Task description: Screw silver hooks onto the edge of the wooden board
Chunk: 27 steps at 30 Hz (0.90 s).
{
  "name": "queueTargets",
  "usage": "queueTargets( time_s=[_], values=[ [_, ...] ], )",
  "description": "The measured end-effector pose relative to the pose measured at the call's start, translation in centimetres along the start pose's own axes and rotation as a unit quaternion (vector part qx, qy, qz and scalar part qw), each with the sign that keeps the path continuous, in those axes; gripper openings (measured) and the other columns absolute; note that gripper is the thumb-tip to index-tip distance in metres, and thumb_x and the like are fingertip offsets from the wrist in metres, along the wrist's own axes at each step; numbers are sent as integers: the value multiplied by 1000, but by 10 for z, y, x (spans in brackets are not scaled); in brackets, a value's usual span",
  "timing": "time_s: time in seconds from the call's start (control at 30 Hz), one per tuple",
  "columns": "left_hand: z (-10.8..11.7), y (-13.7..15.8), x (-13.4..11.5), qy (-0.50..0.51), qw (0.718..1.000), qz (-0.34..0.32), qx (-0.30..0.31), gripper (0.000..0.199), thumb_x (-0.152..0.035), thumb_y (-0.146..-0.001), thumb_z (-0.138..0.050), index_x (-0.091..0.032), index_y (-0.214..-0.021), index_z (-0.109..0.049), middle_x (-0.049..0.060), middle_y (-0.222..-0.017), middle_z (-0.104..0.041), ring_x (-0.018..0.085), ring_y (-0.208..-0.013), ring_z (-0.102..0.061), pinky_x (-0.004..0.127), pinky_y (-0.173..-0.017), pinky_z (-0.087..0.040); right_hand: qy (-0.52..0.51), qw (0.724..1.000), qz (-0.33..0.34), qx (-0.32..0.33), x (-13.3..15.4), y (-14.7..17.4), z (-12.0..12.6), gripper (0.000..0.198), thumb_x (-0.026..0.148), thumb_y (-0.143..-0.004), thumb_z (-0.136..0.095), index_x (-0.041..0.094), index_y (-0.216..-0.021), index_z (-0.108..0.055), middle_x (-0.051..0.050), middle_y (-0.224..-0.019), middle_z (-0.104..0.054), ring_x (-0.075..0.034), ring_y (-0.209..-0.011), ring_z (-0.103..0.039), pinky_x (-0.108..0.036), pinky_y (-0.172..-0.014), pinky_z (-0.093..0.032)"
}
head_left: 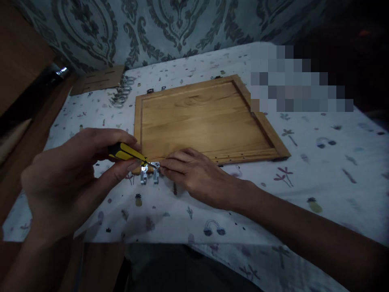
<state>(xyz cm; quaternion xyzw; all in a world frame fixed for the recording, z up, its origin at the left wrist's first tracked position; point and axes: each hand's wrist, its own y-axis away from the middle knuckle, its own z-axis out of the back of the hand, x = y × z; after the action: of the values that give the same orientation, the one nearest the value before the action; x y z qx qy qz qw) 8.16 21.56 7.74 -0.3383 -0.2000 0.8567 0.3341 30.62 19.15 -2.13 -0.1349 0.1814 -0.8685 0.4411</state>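
Note:
A framed wooden panel [197,117] lies flat on a cloth with small printed figures. My left hand [75,174] grips a yellow and black screwdriver [127,153] by its handle. The tool's thin tip points right and down at a metal hinge [156,173] on the panel's near left edge. Just left of it, a second hinge [144,175] sits on the same edge. My right hand [194,172] rests on that edge, its bent fingers pressed together close to the right hinge. What those fingertips hold, if anything, is hidden.
Several metal rings or hinges [121,91] lie in a row beyond the panel's left corner, beside a piece of brown cardboard [97,80]. Patterned curtain-like fabric [179,28] rises behind the cloth [304,174]. Dark wooden furniture stands at left; a pixelated patch covers the upper right.

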Motion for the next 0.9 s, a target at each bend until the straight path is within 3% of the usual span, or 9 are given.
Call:
queueTargets(
  time_s=[0.1,0.37,0.5,0.63,0.77,0.9],
  values=[
    [2,-2,-1,-18,999,-7,35,18,-38,-79,-81,-30,-94,-77,-3,-86,-77,18,-63,-69,30,-50,-52,0,1000,-4,4,0,0,0,27,15,-103,-44,9,-116,-68,-9,-124,-70,-24,-105,-58,-40,-87,-45],
    [1,-5,2,78,995,-11,68,35,-22,-85,-73,-34,-117,-72,-2,-102,-76,22,-82,-75,30,-63,-63,-1,1000,-2,-3,-1,2,-5,25,14,-102,-47,12,-114,-68,-9,-119,-72,-24,-108,-57,-40,-90,-43],
    [-2,-2,-2,31,998,-31,51,34,-20,-86,-72,-32,-118,-71,-4,-104,-75,18,-83,-73,25,-68,-60,-4,1000,1,-15,-1,2,-5,23,14,-101,-50,11,-114,-68,-10,-119,-71,-24,-107,-57,-39,-89,-43],
    [-4,-2,-2,-30,995,-90,17,30,-22,-84,-77,-24,-115,-73,-2,-91,-72,13,-74,-66,24,-63,-52,-2,1000,1,1,0,2,-5,23,16,-102,-49,11,-113,-69,-11,-119,-71,-24,-105,-57,-40,-88,-43],
    [-4,0,-1,-62,996,-56,-3,30,-27,-84,-79,-26,-114,-75,-5,-90,-74,10,-70,-63,24,-62,-46,-2,1000,-6,5,0,2,-4,25,15,-103,-46,12,-116,-68,-11,-123,-70,-24,-109,-57,-40,-90,-42],
    [-1,0,-3,-51,998,-46,4,36,-33,-87,-76,-31,-123,-72,-6,-103,-77,12,-75,-69,27,-67,-50,-7,1000,-6,16,0,1,-1,24,17,-103,-48,12,-115,-68,-11,-121,-71,-24,-108,-57,-40,-89,-43]
  ],
)
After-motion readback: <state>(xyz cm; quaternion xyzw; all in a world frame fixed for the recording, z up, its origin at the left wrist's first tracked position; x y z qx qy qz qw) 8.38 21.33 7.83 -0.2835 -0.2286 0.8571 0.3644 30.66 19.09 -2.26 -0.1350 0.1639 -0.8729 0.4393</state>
